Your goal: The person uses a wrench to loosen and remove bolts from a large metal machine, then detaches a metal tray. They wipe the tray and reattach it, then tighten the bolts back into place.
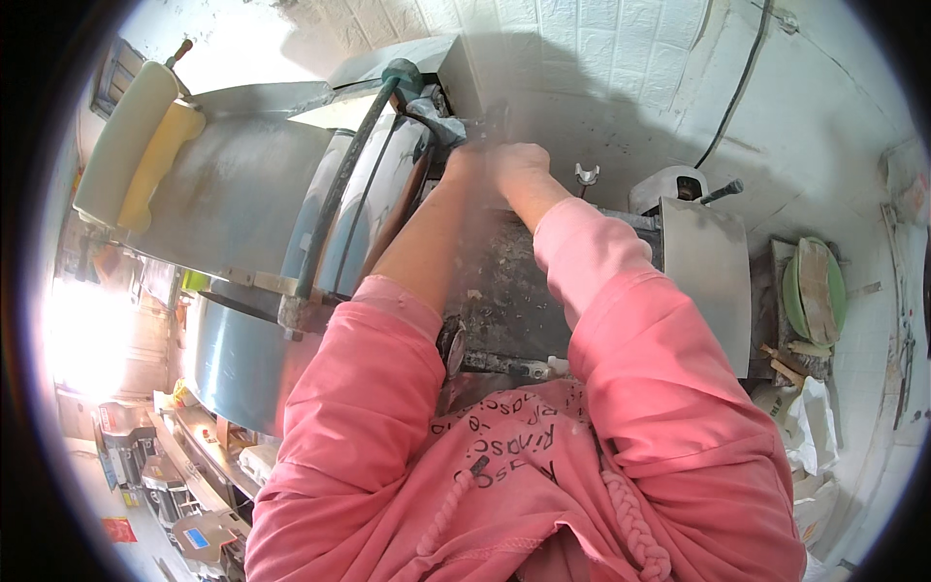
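Note:
Both my arms, in pink sleeves, stretch out to the far side of a metal roller machine (524, 281). My left hand (467, 167) is closed beside the end of the shiny roller (393, 165), its fingers blurred. Right next to it, my right hand (522, 163) is closed in a fist. A dark, smeared part (497, 121) rises just beyond both hands; what they grip is hidden. A grey crumpled cloth (441, 126) lies near my left hand by the roller's end. A dark bar with a green knob (401, 73) crosses over the roller.
Left of the roller is a metal tray (242, 175) with a pale curved board (126, 145); a blue rounded housing (238, 359) is below. At right stand a metal side panel (708, 281), a lever (722, 190) and a green basin (813, 291). A white brick-pattern wall (582, 58) is ahead.

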Demonstrator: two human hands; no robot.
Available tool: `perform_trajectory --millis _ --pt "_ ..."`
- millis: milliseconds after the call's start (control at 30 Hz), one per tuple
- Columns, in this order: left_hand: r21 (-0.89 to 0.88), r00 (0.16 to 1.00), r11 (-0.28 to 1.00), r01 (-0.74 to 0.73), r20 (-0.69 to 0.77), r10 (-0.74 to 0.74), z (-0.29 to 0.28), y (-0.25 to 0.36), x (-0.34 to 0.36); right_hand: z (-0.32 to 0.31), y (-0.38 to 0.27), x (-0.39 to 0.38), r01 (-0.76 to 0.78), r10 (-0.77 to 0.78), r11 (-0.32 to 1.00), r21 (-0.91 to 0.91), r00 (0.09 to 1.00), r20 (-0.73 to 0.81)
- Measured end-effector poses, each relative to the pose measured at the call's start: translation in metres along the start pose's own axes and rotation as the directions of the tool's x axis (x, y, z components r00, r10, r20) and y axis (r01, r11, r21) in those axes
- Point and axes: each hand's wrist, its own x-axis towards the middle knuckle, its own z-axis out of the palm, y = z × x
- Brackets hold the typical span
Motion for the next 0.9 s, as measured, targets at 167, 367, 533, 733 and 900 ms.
perform_trajectory --millis 167,367,533,733,900 --pt "-0.085 0.999 0.996 0.032 -0.012 -0.034 0.006 0.043 -0.024 -0.005 0.001 -0.007 0.03 -0.03 1.0 0.006 0.999 -0.012" --pt "-0.264 0.939 0.907 0.327 -0.013 -0.343 0.007 0.076 -0.04 -0.005 0.004 -0.008 0.052 -0.052 0.999 0.006 0.999 0.001" --pt "0.149 0.999 0.988 -0.035 0.002 0.035 0.01 0.064 -0.034 0.009 0.005 0.006 -0.037 0.031 0.944 0.327 0.999 0.025" --pt "-0.246 0.922 0.899 0.363 -0.043 -0.385 0.007 0.092 -0.049 0.028 0.027 0.023 -0.622 -0.415 -0.33 0.71 0.771 0.483" --pt "-0.44 0.875 0.76 0.478 0.167 -0.454 -0.002 0.12 -0.061 0.045 0.024 0.034 -0.679 -0.602 -0.619 0.395 0.733 0.316"
